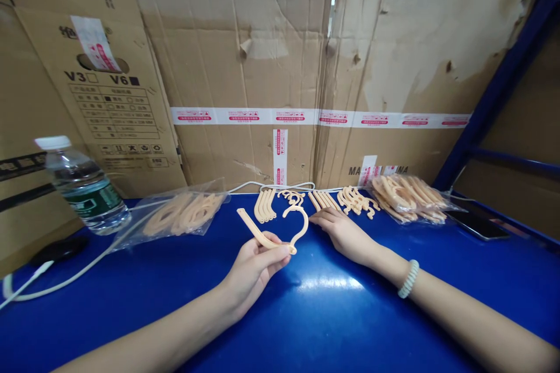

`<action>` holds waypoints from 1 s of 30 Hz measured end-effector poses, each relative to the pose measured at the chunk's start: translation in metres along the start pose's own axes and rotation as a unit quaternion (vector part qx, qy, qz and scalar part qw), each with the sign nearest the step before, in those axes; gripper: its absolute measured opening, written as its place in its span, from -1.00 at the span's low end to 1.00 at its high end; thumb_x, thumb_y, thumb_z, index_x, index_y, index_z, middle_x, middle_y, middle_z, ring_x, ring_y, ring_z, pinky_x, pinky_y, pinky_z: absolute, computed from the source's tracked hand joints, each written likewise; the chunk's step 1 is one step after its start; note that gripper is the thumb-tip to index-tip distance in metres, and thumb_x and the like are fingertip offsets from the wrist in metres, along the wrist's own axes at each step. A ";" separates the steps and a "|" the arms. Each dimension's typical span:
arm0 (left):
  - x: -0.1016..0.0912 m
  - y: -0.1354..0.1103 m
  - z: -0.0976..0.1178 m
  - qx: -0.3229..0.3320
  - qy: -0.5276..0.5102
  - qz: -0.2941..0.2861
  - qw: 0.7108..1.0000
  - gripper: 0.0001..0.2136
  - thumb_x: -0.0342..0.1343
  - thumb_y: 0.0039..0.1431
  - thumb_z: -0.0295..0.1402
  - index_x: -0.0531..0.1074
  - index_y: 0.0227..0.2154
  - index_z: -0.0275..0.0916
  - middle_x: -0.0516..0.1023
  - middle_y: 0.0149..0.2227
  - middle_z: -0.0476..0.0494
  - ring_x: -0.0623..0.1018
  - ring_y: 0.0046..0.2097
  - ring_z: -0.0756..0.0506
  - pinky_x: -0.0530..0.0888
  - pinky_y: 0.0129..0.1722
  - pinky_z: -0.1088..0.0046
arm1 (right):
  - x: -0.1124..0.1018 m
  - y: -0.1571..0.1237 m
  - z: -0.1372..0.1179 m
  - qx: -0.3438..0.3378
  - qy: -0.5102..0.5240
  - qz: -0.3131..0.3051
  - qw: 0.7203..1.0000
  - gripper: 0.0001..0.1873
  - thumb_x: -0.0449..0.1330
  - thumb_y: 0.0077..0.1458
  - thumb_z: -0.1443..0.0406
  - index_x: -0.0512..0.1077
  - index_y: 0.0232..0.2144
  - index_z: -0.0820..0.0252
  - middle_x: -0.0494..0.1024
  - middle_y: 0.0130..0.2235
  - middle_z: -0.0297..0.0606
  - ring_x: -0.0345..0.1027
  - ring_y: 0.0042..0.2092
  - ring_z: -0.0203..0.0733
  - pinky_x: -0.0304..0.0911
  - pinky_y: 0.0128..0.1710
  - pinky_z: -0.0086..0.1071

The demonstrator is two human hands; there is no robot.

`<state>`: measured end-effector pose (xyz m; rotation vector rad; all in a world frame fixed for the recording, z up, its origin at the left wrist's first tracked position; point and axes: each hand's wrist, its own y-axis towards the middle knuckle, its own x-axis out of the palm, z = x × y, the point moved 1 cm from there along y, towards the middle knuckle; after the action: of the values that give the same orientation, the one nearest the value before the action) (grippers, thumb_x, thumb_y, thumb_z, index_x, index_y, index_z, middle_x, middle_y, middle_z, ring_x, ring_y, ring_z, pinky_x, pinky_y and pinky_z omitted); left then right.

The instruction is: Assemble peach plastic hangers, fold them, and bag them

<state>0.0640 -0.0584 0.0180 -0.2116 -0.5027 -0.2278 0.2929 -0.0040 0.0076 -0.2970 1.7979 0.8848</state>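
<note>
My left hand (262, 262) pinches a partly joined plastic clothes hanger (256, 232) in light peach. Its hook (301, 224) curves up on the right and a single arm slants up to the left. Farther right, my right hand (343, 233) reaches to the near ends of a row of straight hanger arms (322, 201). Its fingers are bent and close together there; what they grip, if anything, is hidden. Behind the held hanger lie several curved hanger arms (265, 205) and a few loose hooks (292, 196). More hooks (356, 201) are heaped right of the straight arms.
Clear bags of hanger parts lie at left (186, 213) and right (406, 195). A water bottle (85, 186), a black object (59, 249) and a white cable (83, 274) are on the left of the blue table (306, 326). A phone (476, 224) lies right; cardboard (245, 70) stands behind.
</note>
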 end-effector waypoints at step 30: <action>0.002 -0.002 -0.004 0.024 0.016 -0.027 0.999 -0.50 0.49 -0.25 -0.41 0.26 -0.32 -0.26 0.63 -0.41 -0.10 0.57 -0.32 0.00 0.44 -0.27 0.50 | -0.018 -0.014 -0.067 0.251 0.603 0.234 0.720 -0.71 0.39 -0.04 0.12 0.52 -0.31 0.15 0.56 -0.17 -0.20 0.43 -0.29 -0.21 0.33 -0.19 -0.28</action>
<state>0.0671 -0.0618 0.0158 -0.1473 -0.4810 -0.2707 0.2611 -0.0638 0.0287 -0.0124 3.3714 0.4339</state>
